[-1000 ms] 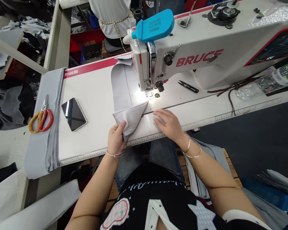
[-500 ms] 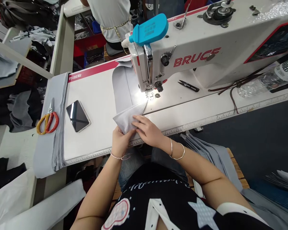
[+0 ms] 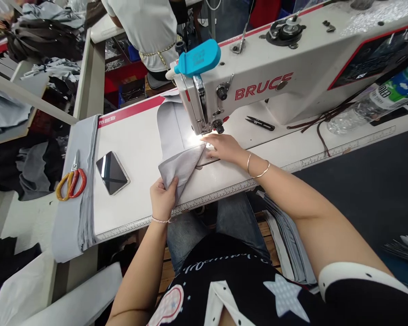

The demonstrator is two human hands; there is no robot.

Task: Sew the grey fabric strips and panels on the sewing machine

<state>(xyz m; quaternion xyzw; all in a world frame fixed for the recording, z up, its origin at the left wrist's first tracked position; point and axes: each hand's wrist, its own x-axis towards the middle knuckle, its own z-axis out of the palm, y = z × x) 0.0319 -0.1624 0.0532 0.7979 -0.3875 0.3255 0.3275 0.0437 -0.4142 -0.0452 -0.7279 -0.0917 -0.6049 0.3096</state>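
A grey fabric piece (image 3: 172,129) lies under the head of the white sewing machine (image 3: 258,86), its near part folded over. My left hand (image 3: 163,194) pinches the near corner of that fold, thumb on top, close to the table's front edge. Beside the lit needle area, my right hand (image 3: 222,147) reaches in with its fingertips at the fabric's edge by the presser foot. Glare hides the needle, and whether the right fingers grip the cloth does not show.
A phone (image 3: 112,173) lies left of the fabric. Scissors (image 3: 71,181) rest on stacked grey cloth strips (image 3: 66,226). Thread snips (image 3: 260,122) and a plastic bottle (image 3: 370,106) are to the right. Another person (image 3: 143,31) sits beyond the machine.
My right hand has left the near fold and moved up to the needle area. My left hand still pinches the fabric corner, which is now spread flatter. The camera view has shifted slightly.
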